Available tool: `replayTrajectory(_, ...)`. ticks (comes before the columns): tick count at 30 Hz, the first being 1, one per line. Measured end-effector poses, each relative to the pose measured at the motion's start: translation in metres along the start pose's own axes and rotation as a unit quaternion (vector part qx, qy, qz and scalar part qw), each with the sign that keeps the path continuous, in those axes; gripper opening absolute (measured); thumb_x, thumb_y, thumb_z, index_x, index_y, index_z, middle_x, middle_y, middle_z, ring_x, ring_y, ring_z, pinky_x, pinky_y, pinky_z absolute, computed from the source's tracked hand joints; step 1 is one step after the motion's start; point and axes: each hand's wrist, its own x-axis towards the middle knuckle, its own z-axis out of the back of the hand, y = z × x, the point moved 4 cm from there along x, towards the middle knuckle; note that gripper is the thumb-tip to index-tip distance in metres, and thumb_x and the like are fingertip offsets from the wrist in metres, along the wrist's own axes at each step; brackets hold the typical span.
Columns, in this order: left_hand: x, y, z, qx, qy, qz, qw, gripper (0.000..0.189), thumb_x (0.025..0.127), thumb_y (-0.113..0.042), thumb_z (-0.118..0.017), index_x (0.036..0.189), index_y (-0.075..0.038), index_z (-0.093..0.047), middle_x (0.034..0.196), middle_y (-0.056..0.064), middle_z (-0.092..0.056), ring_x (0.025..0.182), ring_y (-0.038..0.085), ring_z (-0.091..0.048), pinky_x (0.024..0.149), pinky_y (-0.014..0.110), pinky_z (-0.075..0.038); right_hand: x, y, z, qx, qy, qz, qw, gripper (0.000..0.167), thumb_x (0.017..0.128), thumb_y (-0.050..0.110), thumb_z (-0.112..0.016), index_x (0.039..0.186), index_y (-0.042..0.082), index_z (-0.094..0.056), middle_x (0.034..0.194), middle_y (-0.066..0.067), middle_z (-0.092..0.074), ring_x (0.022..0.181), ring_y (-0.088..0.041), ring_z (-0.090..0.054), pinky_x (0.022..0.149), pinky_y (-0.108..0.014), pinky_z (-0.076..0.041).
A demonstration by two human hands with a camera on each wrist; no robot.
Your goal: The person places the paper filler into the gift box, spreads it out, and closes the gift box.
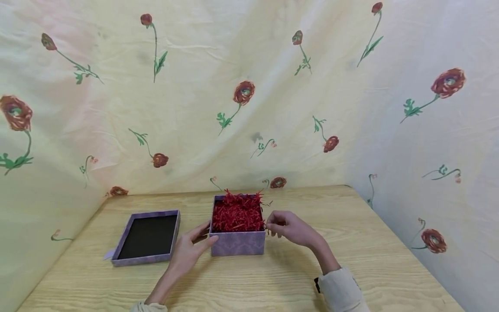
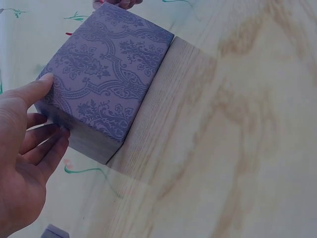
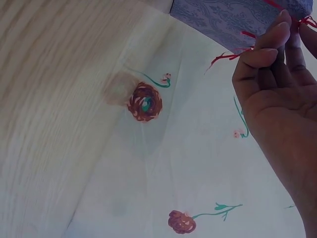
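Observation:
A purple patterned box [image 1: 238,244] stands open at the top, filled with red shredded paper [image 1: 238,214] that rises above the back rim. My left hand [image 1: 189,251] holds its front left corner; the left wrist view shows the thumb on the brocade-like front and the other fingers against the side. At the right rim is my right hand [image 1: 292,227], fingers bent. In the right wrist view its thumb and fingertips pinch a strand of red shredded paper [image 3: 306,21]. More strands stick out over the rim beside them.
To the left lies the box's lid [image 1: 146,238], its black inside facing up and a small light purple tab at its left edge. All of this is on a wooden table [image 1: 249,286]. A flowered cloth [image 1: 202,108] hangs behind and along both sides.

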Motion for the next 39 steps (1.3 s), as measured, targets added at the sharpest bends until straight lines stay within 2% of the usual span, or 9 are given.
replayTrajectory(3, 0.000, 0.000, 0.000, -0.001, -0.001, -0.001, 1.0000, 0.058, 0.094, -0.026, -0.080, 0.145, -0.006, -0.061, 0.134, 0.013, -0.067, 0.118, 0.030, -0.066, 0.095, 0.036, -0.056, 0.001, 0.002, 0.000, 0.009, 0.001, 0.010, 0.9999, 0.014, 0.107, 0.007, -0.055, 0.102, -0.001, -0.065, 0.087, -0.003, -0.066, 0.075, -0.022, -0.059, 0.063, -0.033, -0.051)
replayTrajectory(10, 0.001, 0.001, 0.000, -0.002, -0.003, -0.006, 1.0000, 0.058, 0.093, -0.024, -0.080, 0.145, -0.006, -0.061, 0.133, 0.013, -0.068, 0.117, 0.030, -0.067, 0.095, 0.035, -0.056, 0.011, 0.007, 0.002, 0.011, -0.008, 0.014, 0.9998, 0.015, 0.108, 0.010, -0.057, 0.100, 0.000, -0.065, 0.088, -0.017, -0.066, 0.074, -0.023, -0.059, 0.064, -0.031, -0.049)
replayTrajectory(15, 0.001, 0.000, 0.001, -0.006, -0.001, -0.004, 1.0000, 0.058, 0.093, -0.024, -0.080, 0.145, -0.005, -0.061, 0.133, 0.013, -0.068, 0.118, 0.030, -0.066, 0.095, 0.035, -0.056, 0.024, 0.020, -0.001, 0.005, -0.010, 0.022, 0.9997, 0.017, 0.108, 0.012, -0.056, 0.100, 0.000, -0.064, 0.086, -0.009, -0.065, 0.075, -0.025, -0.060, 0.065, -0.029, -0.050)
replayTrajectory(18, 0.000, -0.001, 0.001, -0.004, -0.002, -0.010, 0.9999, 0.057, 0.094, -0.023, -0.080, 0.144, -0.004, -0.061, 0.132, 0.014, -0.068, 0.117, 0.032, -0.067, 0.094, 0.035, -0.056, 0.034, 0.026, -0.004, -0.017, -0.019, 0.025, 0.9994, 0.017, 0.108, 0.014, -0.056, 0.100, 0.003, -0.065, 0.084, -0.006, -0.063, 0.072, -0.025, -0.058, 0.063, -0.030, -0.049)
replayTrajectory(21, 0.000, -0.002, 0.001, -0.004, -0.004, -0.016, 0.9999, 0.056, 0.094, -0.023, -0.080, 0.144, -0.004, -0.062, 0.132, 0.015, -0.068, 0.116, 0.032, -0.067, 0.093, 0.035, -0.056, 0.044, 0.030, -0.010, -0.049, -0.035, 0.031, 0.9977, 0.014, 0.108, 0.014, -0.058, 0.100, 0.005, -0.065, 0.081, -0.002, -0.061, 0.068, -0.017, -0.054, 0.063, -0.030, -0.047)
replayTrajectory(26, 0.000, 0.000, 0.001, -0.005, -0.003, -0.006, 1.0000, 0.057, 0.094, -0.025, -0.080, 0.144, -0.006, -0.062, 0.131, 0.013, -0.069, 0.117, 0.030, -0.067, 0.095, 0.035, -0.056, 0.063, 0.038, -0.025, -0.115, -0.051, 0.037, 0.9914, 0.009, 0.104, 0.008, -0.062, 0.097, 0.007, -0.066, 0.080, 0.003, -0.060, 0.066, -0.010, -0.051, 0.064, -0.029, -0.047)
replayTrajectory(32, 0.000, 0.000, 0.001, -0.006, -0.002, 0.000, 1.0000, 0.057, 0.094, -0.025, -0.079, 0.145, -0.006, -0.062, 0.132, 0.013, -0.068, 0.117, 0.030, -0.067, 0.095, 0.040, -0.056, 0.082, 0.040, -0.044, -0.189, -0.025, 0.000, 0.9816, 0.009, 0.103, 0.006, -0.063, 0.094, 0.009, -0.065, 0.082, 0.002, -0.059, 0.067, -0.012, -0.052, 0.063, -0.030, -0.048)
replayTrajectory(39, 0.001, -0.001, 0.000, -0.005, -0.002, 0.005, 1.0000, 0.057, 0.094, -0.026, -0.080, 0.144, -0.007, -0.062, 0.133, 0.013, -0.068, 0.117, 0.030, -0.066, 0.094, 0.038, -0.056, 0.088, 0.040, -0.058, -0.240, 0.016, -0.055, 0.9691, 0.012, 0.099, 0.002, -0.064, 0.089, 0.008, -0.062, 0.076, 0.001, -0.057, 0.062, -0.012, -0.049, 0.058, -0.029, -0.042)
